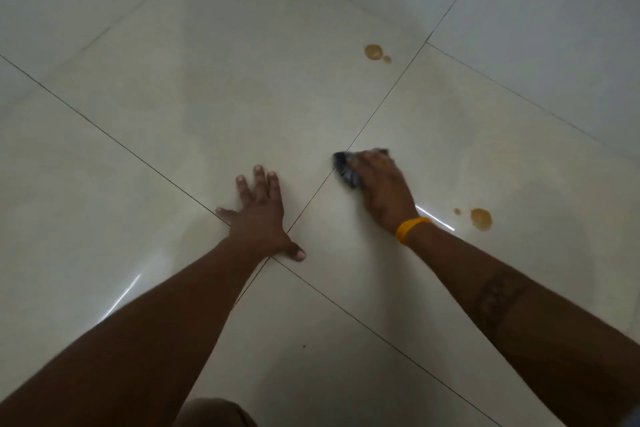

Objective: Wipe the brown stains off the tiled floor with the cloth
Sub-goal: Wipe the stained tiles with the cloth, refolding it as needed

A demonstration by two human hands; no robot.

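Cloth, dark & bunched, sits on the tiled floor right by a grout line, under the right hand, whose fingers curl over & grip it. Left hand lies flat w/ fingers spread, palm pressed on the floor near the tile corner. One brown stain pair farther off, another just beside the right wrist w/ its yellow band
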